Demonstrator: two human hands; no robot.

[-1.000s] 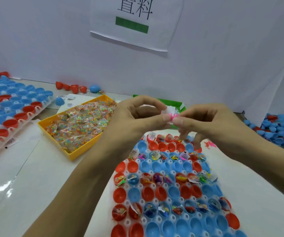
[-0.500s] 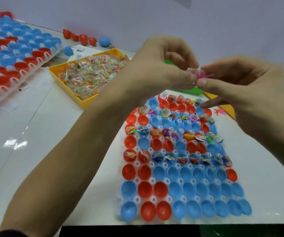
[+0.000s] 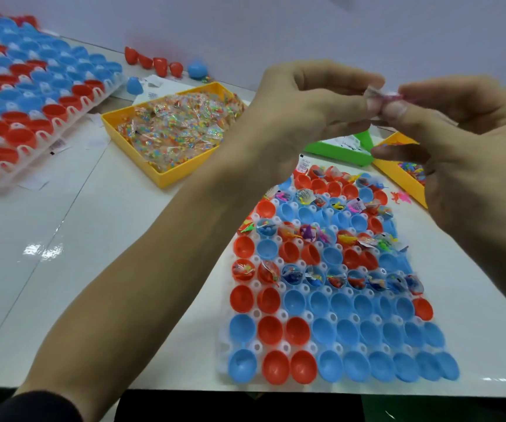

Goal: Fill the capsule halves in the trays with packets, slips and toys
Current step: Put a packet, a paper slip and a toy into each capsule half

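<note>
Head view looks down on the white tray (image 3: 224, 357) of red and blue capsule halves (image 3: 341, 303) on the table's near edge. Above its far end, the left hand (image 3: 303, 117) and right hand (image 3: 464, 141) pinch one small pink item (image 3: 381, 97) between their fingertips; whether packet or toy, I cannot tell. About every other row holds packets, slips and toys; the rows between and the three nearest rows look empty, so roughly half remains. A yellow bin of packets (image 3: 178, 126) sits left, another tray (image 3: 32, 95) beyond.
</note>
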